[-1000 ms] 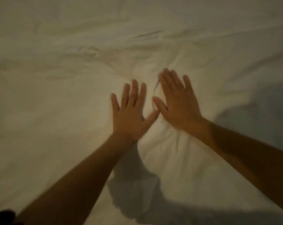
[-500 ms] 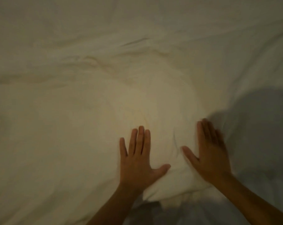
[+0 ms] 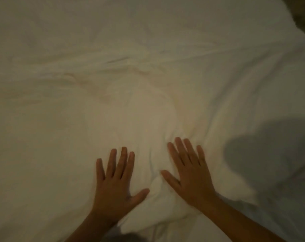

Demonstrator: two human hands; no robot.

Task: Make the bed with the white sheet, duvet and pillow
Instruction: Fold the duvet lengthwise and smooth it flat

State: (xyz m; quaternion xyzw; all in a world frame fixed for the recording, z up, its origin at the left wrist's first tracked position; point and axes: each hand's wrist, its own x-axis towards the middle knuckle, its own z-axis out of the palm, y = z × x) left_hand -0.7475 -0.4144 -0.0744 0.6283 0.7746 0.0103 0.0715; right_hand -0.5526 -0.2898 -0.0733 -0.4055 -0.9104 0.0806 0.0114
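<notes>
Head view: left hand point(image 3: 115, 186) and right hand point(image 3: 190, 180), flat and grasping nothing, have swept back down the duvet point(image 3: 148, 110); a fold remains between them.

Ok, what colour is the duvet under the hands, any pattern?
The duvet is plain white, creased, no pattern; the head view shows it.

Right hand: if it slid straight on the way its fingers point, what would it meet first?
Probably the puckered folds of the white duvet just ahead of the right hand; beyond them, only more duvet shows.
</notes>
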